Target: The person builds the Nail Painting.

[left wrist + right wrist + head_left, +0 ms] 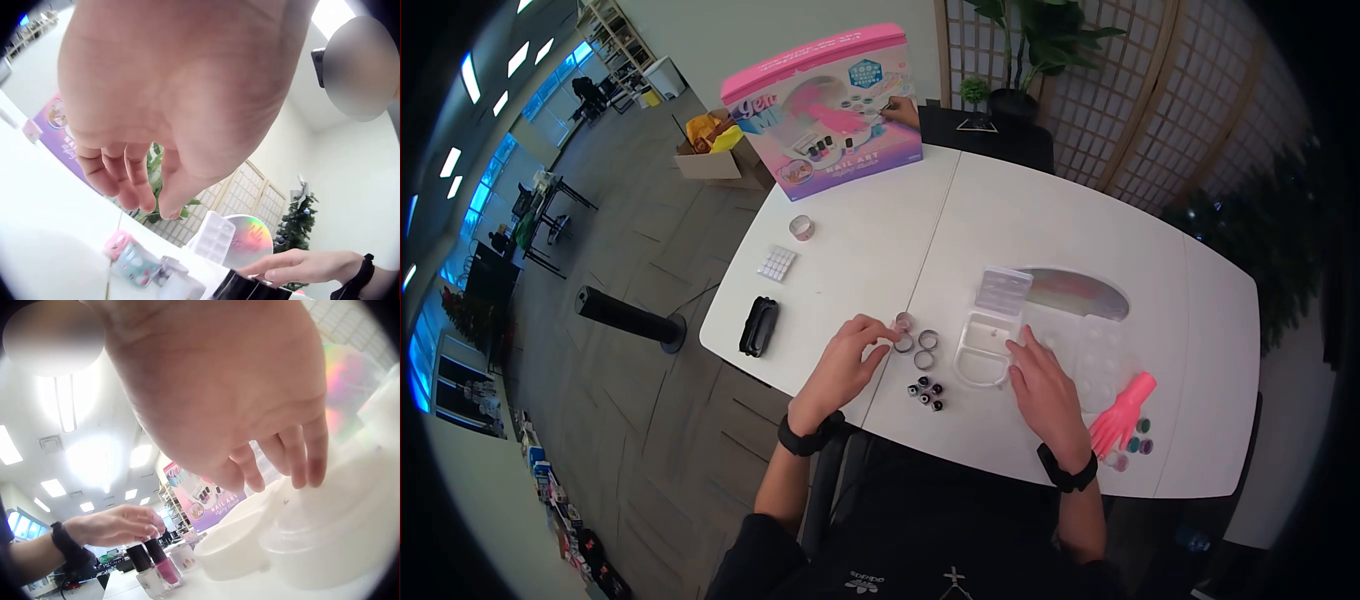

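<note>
My left hand [848, 360] hovers beside several small rolls [925, 340], its fingertips overlapping the nearest ones in the head view. Nothing shows between its loosely bent fingers [128, 194] in the left wrist view. One roll [134, 262] has a pink and teal pattern there. Close to this hand stand several small nail polish bottles [925, 392] with black caps. My right hand [1045, 390] reaches over the right side of a white compartment tray [972, 370] with a hinged clear lid [1003, 290]. Its fingers [292, 456] point down, relaxed, at the tray's edge.
Beside my right forearm lie a pink model hand [1118, 420] and several small pots [1140, 445]. A clear moulded tray [1097, 360] and silvery curved panel [1080, 293] stand behind. Leftward are a black case [759, 326], a white gem sheet [778, 263], another roll [802, 228] and a nail art box [830, 120].
</note>
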`<state>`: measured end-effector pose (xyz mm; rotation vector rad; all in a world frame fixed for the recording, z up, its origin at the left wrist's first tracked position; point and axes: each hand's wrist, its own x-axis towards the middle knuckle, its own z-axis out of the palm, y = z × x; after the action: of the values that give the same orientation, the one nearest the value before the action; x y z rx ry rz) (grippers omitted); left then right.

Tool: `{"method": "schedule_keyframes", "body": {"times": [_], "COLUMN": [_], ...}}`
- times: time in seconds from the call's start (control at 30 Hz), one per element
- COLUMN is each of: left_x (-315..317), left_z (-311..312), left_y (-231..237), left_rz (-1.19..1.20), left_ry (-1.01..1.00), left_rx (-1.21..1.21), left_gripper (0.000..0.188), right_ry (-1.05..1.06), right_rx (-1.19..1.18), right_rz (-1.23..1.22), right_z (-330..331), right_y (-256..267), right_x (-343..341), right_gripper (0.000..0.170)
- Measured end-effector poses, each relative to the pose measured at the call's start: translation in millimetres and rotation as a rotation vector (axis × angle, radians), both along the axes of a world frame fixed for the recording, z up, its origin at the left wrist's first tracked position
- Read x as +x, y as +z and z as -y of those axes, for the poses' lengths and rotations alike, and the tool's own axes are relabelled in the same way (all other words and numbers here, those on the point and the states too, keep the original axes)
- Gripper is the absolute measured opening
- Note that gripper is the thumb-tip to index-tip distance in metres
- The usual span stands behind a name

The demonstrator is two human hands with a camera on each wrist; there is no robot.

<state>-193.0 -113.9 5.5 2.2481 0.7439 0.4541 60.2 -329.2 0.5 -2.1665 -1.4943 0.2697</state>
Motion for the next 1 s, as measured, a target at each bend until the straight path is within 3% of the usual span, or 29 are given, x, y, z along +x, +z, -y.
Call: {"method": "schedule_keyframes", "body": {"times": [0.1, 0.27, 0.43, 0.6, 0.87, 1.0], "left_x": [-11.9, -4.4, 6.5, 1.1, 0.8, 16.3], "left_z": [16.1, 21.7, 26.3, 29.8, 75.8, 107.8], "left_y": [-12.9, -30.3, -29.9, -42.1, 22.9, 38.7], "left_rz": [-0.014, 0.0, -0.123, -0.062, 0.033, 0.067], "left_ry": [0.113, 0.124, 0.172, 0.163, 0.108, -0.016], "left_rx": [-0.132, -0.193, -0.094, 0.027, 0.29, 0.378], "left_gripper": [0.023, 0.026, 0.02, 0.015, 0.015, 0.02], "right_ry": [-0.022, 0.003, 0.007, 0.005, 0.216, 0.309], "right_rx": [0.03, 0.024, 0.058, 0.118, 0.224, 0.253], "right_rz": [-0.053, -0.146, -0.216, -0.248, -0.405, -0.332], "right_z": [10.0, 25.2, 37.6, 43.3, 40.0, 33.5], "right_y": [5.0, 17.1, 29.5, 34.7, 57.7, 62.8], "right_x": [-2.7, -5.5, -11.4, -13.3, -29.2, -41.9], "right_gripper": [0.033, 0.031, 0.027, 0.023, 0.024, 0.03]}}
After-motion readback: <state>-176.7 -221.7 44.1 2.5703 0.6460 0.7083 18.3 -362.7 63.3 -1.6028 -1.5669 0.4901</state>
